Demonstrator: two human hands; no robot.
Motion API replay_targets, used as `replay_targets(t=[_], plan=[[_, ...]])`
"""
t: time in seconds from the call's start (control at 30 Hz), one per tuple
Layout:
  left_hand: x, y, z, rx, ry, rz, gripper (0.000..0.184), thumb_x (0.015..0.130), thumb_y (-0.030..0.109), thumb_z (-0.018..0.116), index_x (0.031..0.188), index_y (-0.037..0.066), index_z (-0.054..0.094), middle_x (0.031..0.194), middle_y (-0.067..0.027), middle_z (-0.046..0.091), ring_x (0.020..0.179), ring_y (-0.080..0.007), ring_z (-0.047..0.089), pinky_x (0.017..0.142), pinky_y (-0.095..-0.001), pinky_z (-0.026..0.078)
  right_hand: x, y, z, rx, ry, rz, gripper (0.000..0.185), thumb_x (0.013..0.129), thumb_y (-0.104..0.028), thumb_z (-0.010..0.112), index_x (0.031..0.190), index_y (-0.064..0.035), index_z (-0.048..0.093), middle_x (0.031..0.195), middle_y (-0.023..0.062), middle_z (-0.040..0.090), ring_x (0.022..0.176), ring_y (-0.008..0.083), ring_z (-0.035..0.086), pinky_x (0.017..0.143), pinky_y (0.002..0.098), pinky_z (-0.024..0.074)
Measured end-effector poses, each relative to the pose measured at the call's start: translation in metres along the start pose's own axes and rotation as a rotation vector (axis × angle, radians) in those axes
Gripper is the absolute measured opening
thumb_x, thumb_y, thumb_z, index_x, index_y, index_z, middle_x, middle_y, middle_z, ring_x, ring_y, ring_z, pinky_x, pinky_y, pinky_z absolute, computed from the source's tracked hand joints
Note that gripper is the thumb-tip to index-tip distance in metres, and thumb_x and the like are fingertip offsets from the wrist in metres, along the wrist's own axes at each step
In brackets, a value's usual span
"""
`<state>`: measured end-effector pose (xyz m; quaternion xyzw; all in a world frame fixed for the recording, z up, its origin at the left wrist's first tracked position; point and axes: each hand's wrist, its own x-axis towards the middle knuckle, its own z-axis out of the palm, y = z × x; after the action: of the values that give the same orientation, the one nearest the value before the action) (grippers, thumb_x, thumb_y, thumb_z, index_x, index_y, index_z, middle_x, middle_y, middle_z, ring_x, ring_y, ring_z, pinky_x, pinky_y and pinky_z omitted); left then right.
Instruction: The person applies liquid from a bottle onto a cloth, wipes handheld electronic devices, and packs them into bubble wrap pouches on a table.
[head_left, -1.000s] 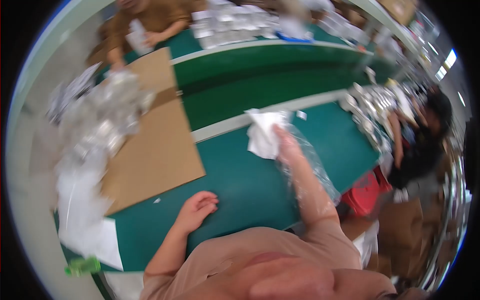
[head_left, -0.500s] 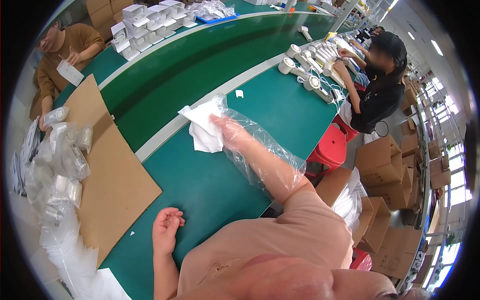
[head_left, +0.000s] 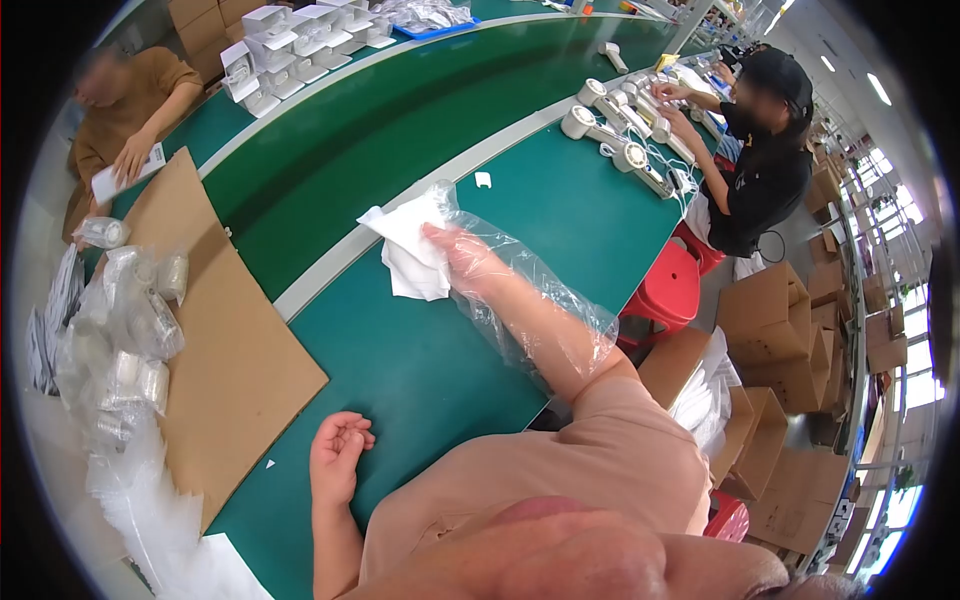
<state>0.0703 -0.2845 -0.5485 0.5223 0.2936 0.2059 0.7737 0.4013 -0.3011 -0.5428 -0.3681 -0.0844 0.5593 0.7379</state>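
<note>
My right hand (head_left: 458, 257) reaches across the green table (head_left: 420, 370) and grips a white cloth (head_left: 413, 250) near the table's far edge. A clear plastic bag (head_left: 540, 300) lies around that hand and forearm. My left hand (head_left: 341, 447) rests by the near edge with its fingers curled in and nothing visible in them. Left of it lies a large brown cardboard sheet (head_left: 225, 350), with clear-wrapped items (head_left: 135, 300) on its left side.
White handheld devices with cables (head_left: 632, 156) lie at the right, before a person in black. Across the belt (head_left: 300, 180) a person in brown holds a white box (head_left: 128, 176). White boxes (head_left: 285, 50) stand behind. Red stools (head_left: 668, 280) and cartons (head_left: 765, 310) are at the right.
The view has swung to the right since the first frame. My right hand keeps hold of the cloth. The person in brown has lowered the white box.
</note>
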Motion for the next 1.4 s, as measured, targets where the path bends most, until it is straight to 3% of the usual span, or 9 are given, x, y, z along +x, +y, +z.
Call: replay_targets(t=[0.3,0.37,0.47,0.6,0.7,0.73,0.97,1.4], plan=[[-0.001,0.003,0.003,-0.004,0.011,0.004,0.020,0.085,0.004,0.052,0.104,0.000,0.052,0.094,-0.0067,0.059,0.078,-0.0111,0.055,0.071,-0.0246,0.046,-0.008,-0.006,0.009,-0.020,-0.057,0.040,0.039,0.083,-0.022,0.062,0.113,-0.0007,0.049,0.107,0.0103,0.057,0.095,0.0199,0.057,0.084,0.0320,0.0469],[-0.001,0.003,0.003,0.018,0.013,-0.001,0.019,0.085,0.004,0.052,0.104,0.000,0.052,0.095,-0.0067,0.059,0.079,-0.0111,0.055,0.071,-0.0248,0.046,-0.001,0.000,0.002,-0.030,0.032,0.005,0.034,0.087,-0.022,0.055,0.111,0.0015,0.049,0.099,0.0112,0.059,0.085,0.0213,0.060,0.074,0.0328,0.0498],[-0.001,-0.001,0.001,0.009,0.010,0.000,0.019,0.085,0.004,0.052,0.104,0.001,0.052,0.095,-0.0064,0.059,0.080,-0.0115,0.056,0.072,-0.0247,0.046,0.002,0.002,-0.002,-0.077,0.063,-0.015,0.035,0.086,-0.023,0.057,0.111,0.0012,0.050,0.099,0.0104,0.059,0.084,0.0202,0.059,0.073,0.0316,0.0493],[-0.003,0.000,-0.002,0.019,-0.026,-0.021,0.021,0.085,0.006,0.055,0.106,0.003,0.052,0.096,-0.0058,0.059,0.082,-0.0116,0.056,0.074,-0.0247,0.046,0.011,0.006,-0.019,-0.119,0.040,0.011,0.041,0.080,-0.026,0.065,0.110,-0.0025,0.052,0.103,0.0101,0.059,0.089,0.0211,0.059,0.082,0.0352,0.0483],[-0.003,-0.001,-0.003,-0.024,-0.044,-0.026,0.020,0.086,0.010,0.055,0.105,0.003,0.053,0.097,-0.0060,0.059,0.082,-0.0119,0.056,0.075,-0.0252,0.046,0.003,0.005,0.000,-0.151,0.042,-0.019,0.042,0.086,-0.024,0.058,0.118,0.0009,0.046,0.106,0.0120,0.058,0.093,0.0229,0.058,0.083,0.0355,0.0476],[-0.003,0.000,-0.003,-0.025,0.022,-0.004,0.020,0.086,0.010,0.055,0.105,0.003,0.053,0.097,-0.0060,0.059,0.082,-0.0119,0.056,0.075,-0.0252,0.046,0.003,0.005,0.001,-0.133,0.032,-0.017,0.042,0.085,-0.022,0.058,0.119,0.0008,0.046,0.107,0.0121,0.058,0.094,0.0235,0.058,0.085,0.0354,0.0472],[-0.002,-0.006,-0.008,0.030,-0.087,0.029,0.020,0.087,0.010,0.053,0.107,0.003,0.052,0.098,-0.0051,0.058,0.084,-0.0100,0.056,0.076,-0.0245,0.046,0.005,0.006,0.000,-0.098,0.070,-0.008,0.046,0.083,-0.020,0.061,0.121,-0.0002,0.045,0.112,0.0116,0.055,0.103,0.0240,0.054,0.091,0.0366,0.0425],[-0.001,-0.007,-0.005,0.024,-0.095,0.053,0.020,0.087,0.009,0.053,0.106,0.003,0.052,0.097,-0.0038,0.058,0.082,-0.0087,0.055,0.076,-0.0235,0.046,0.007,0.007,-0.008,-0.125,0.026,0.010,0.049,0.083,-0.022,0.062,0.122,0.0002,0.043,0.114,0.0118,0.053,0.102,0.0247,0.054,0.090,0.0367,0.0426]])
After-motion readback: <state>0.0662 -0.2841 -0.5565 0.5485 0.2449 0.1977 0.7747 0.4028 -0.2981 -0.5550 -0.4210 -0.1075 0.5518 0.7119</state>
